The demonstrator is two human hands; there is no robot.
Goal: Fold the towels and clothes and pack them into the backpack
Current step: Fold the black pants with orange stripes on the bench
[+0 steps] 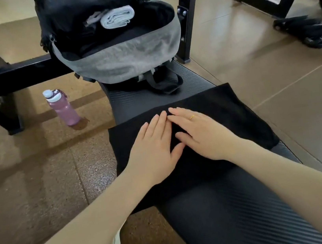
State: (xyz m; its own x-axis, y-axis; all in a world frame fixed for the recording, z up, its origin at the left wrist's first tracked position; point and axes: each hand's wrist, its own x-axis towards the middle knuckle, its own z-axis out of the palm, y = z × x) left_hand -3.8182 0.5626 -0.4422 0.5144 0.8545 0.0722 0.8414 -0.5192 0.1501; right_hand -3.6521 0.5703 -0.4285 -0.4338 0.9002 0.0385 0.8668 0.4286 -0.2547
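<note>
Both hands flatten a black garment on the bench.

The black garment lies across the bench, its long axis running side to side, overhanging both edges. The left hand and right hand press on it, fingers straight and close together, gripping nothing. Slippery overhang could slide off the bench if pressure lifts unevenly. Beyond, the open backpack holds a rolled towel; a water bottle stands on the floor.
</note>
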